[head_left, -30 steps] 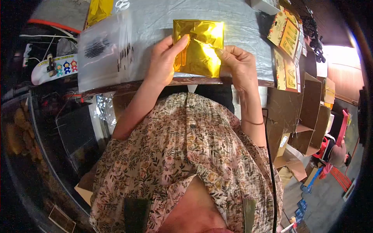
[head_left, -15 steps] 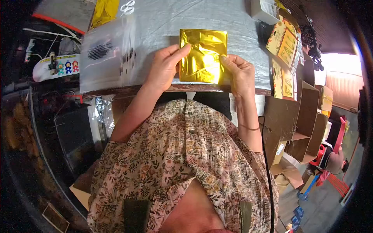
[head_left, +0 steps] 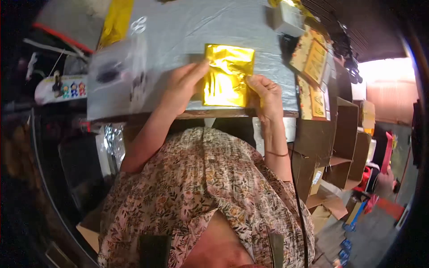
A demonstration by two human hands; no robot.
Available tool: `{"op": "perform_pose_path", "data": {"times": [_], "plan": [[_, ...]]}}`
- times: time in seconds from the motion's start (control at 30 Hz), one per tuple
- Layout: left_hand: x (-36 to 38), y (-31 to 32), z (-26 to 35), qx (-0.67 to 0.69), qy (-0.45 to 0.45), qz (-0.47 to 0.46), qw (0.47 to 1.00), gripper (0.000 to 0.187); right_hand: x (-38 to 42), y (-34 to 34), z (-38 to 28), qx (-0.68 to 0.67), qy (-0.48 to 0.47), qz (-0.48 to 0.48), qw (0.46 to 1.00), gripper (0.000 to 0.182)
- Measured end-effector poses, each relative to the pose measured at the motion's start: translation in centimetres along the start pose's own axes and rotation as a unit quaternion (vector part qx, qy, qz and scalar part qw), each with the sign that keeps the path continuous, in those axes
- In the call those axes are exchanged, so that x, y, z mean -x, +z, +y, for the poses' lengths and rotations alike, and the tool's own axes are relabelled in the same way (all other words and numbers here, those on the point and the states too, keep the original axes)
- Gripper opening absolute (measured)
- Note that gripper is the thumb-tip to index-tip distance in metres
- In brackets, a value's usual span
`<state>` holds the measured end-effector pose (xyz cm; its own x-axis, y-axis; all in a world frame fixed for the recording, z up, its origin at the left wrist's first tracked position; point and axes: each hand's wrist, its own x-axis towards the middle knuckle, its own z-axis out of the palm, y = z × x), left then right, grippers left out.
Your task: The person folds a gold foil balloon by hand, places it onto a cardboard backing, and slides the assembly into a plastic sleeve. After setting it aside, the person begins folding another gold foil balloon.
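Note:
A shiny gold foil packet [head_left: 228, 76], flat and roughly square, is held up over the front edge of the table. My left hand [head_left: 184, 87] grips its left side, the thumb lying on the front face and the fingers hidden behind. On the right side, my right hand [head_left: 267, 94] pinches the edge between thumb and fingers. Whether anything is inside the foil cannot be seen. Left of my left hand lies a stack of clear plastic bags [head_left: 114, 80] with dark print, blurred here.
Silvery sheeting covers the table [head_left: 178, 27]. Signs lettered FALL [head_left: 315, 62] lie at its right edge, near a white box [head_left: 288, 20]. Gold foil [head_left: 117, 22] is at the back left. Open cardboard boxes [head_left: 346, 129] stand to the right. A black cable [head_left: 295, 187] hangs beside my right arm.
The whole view has shifted, so the table and packet appear lower and slightly left. Both hands keep hold of the foil packet, which is tilted a little differently.

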<state>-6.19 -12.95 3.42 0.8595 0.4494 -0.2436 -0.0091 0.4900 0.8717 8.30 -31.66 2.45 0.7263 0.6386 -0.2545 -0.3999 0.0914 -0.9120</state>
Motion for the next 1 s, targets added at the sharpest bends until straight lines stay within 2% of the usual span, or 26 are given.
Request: {"op": "perform_pose_path", "data": {"times": [0.1,0.13,0.2,0.23,0.27,0.3,0.33,0.37,0.43,0.47,0.5,0.53,0.57,0.63,0.67,0.73,0.8,0.87,0.93,1.0], "plan": [[-0.3,0.5,1.2,-0.022,-0.050,0.014,0.998,0.072,-0.3,-1.5,0.0,-0.033,0.008,0.000,0.999,0.012],[-0.9,0.9,1.2,-0.024,-0.048,0.003,0.999,0.072,-0.2,-2.0,-0.4,-0.038,0.021,-0.008,0.999,0.012],[-1.7,1.7,1.6,-0.037,-0.028,0.074,0.996,0.069,0.0,-3.2,-0.7,-0.061,0.007,0.004,0.998,0.012],[-2.9,1.3,1.1,-0.001,-0.015,0.040,0.999,0.056,0.1,-3.8,-1.0,-0.082,0.000,0.010,0.997,0.012],[-3.9,1.5,0.8,-0.004,-0.015,0.034,0.999,0.056,0.5,-4.6,-1.4,-0.084,-0.004,0.013,0.996,0.012],[-4.8,1.8,0.5,-0.153,0.045,-0.007,0.987,0.044,1.0,-5.5,-2.2,-0.094,-0.005,0.018,0.995,0.012],[-5.7,2.3,0.3,-0.296,0.105,-0.048,0.948,0.033,1.5,-6.1,-2.9,-0.104,-0.006,0.023,0.994,0.012],[-6.8,3.0,-0.1,-0.296,0.105,-0.052,0.948,0.033,1.9,-6.3,-3.5,-0.099,-0.010,0.060,0.993,0.010],[-8.9,5.9,-0.7,-0.415,0.267,-0.090,0.865,0.019,3.1,-7.9,-4.8,-0.110,-0.043,0.074,0.990,0.009],[-9.8,7.5,-0.6,-0.468,0.345,-0.105,0.807,0.020,3.8,-8.5,-5.5,-0.121,-0.075,0.083,0.986,0.009],[-11.1,9.0,-1.5,-0.471,0.379,-0.127,0.786,0.022,4.4,-8.5,-6.5,-0.136,-0.088,0.117,0.980,0.010],[-12.4,10.5,-2.5,-0.473,0.412,-0.149,0.765,0.025,4.7,-11.1,-6.0,-0.162,-0.102,0.098,0.977,0.010],[-13.2,12.1,-3.0,-0.472,0.412,-0.148,0.765,0.025,5.4,-11.9,-6.5,-0.162,-0.115,0.096,0.975,0.020],[-14.7,14.7,-4.0,-0.534,0.523,-0.152,0.646,0.034,6.6,-13.1,-7.2,-0.175,-0.164,0.089,0.967,0.040],[-15.4,15.6,-4.6,-0.533,0.524,-0.152,0.647,0.034,7.0,-13.5,-7.8,-0.188,-0.177,0.093,0.962,0.040],[-16.3,16.8,-5.6,-0.599,0.513,-0.167,0.592,0.040,8.1,-13.1,-9.2,-0.190,-0.202,0.084,0.957,0.038],[-16.9,17.3,-6.4,-0.600,0.512,-0.174,0.590,0.034,8.5,-15.1,-8.7,-0.204,-0.216,0.092,0.950,0.036],[-17.2,17.5,-7.0,-0.622,0.548,-0.163,0.536,0.024,8.9,-17.0,-8.2,-0.220,-0.229,0.100,0.943,0.035],[-16.5,18.1,-6.7,-0.626,0.564,-0.155,0.516,0.021,9.1,-17.7,-8.0,-0.208,-0.219,0.121,0.946,0.021],[-16.2,18.9,-6.1,-0.631,0.581,-0.142,0.494,0.018,9.1,-18.0,-7.9,-0.209,-0.220,0.111,0.946,0.022]]}}
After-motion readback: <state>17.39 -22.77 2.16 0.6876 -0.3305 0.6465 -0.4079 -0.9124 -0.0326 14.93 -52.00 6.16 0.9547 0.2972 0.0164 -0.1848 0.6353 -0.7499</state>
